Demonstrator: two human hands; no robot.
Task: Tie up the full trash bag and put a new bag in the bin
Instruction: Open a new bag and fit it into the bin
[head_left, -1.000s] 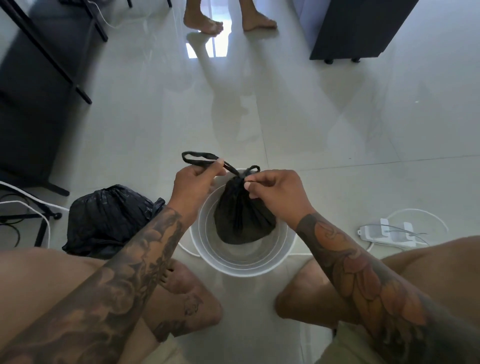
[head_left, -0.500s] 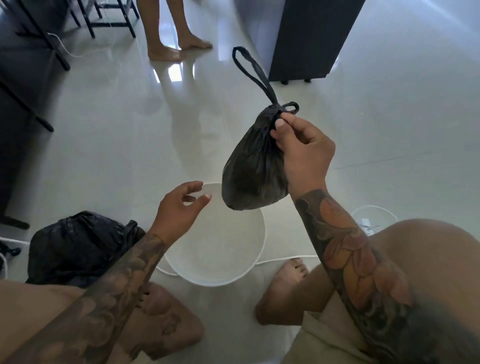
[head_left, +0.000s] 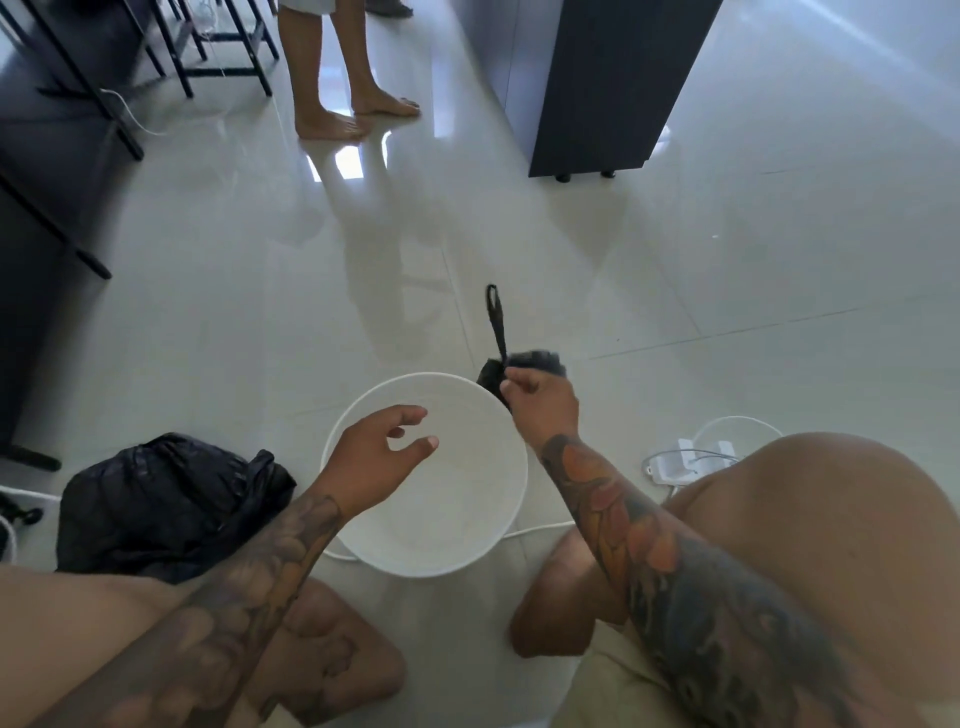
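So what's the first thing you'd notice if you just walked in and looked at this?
Probably the white bin on the floor in the middle, with nothing in it. Just past its far rim, the right hand holds a small tied black bag, while the left hand hovers open over the bin. To the left of the bin lies a crumpled black bag, and someone's bare feet stand farther back.

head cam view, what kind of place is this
Most likely a room in a home: glossy pale floor tiles, a small white bin on the floor, a power strip with cords, a dark cabinet, and another person standing barefoot.
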